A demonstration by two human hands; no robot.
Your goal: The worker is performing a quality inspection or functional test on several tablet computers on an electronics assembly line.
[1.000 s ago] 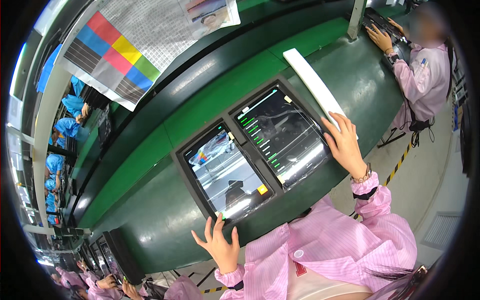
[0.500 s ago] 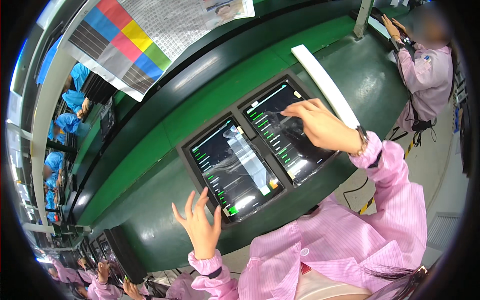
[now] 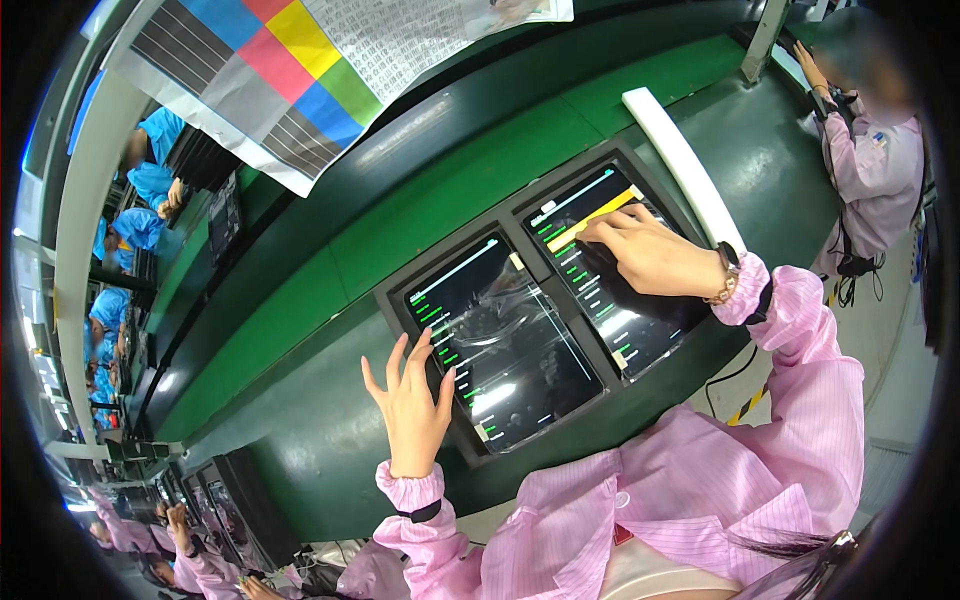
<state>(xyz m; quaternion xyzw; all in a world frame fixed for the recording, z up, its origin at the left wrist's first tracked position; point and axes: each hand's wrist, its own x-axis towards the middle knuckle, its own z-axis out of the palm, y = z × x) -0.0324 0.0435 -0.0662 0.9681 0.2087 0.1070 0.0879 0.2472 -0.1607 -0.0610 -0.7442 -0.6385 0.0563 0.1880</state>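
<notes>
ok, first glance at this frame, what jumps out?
Two dark tablets sit side by side in a tray sunk into the green bench: the right tablet has the right hand pressing its lit list by a yellow bar, while the left hand hovers, spread open, at the edge of the left tablet. Up top hangs a colour test chart, and another person in a pink smock works at far right.

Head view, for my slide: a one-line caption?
Right hand taps the right tablet; left hand hovers open at the left tablet.
</notes>
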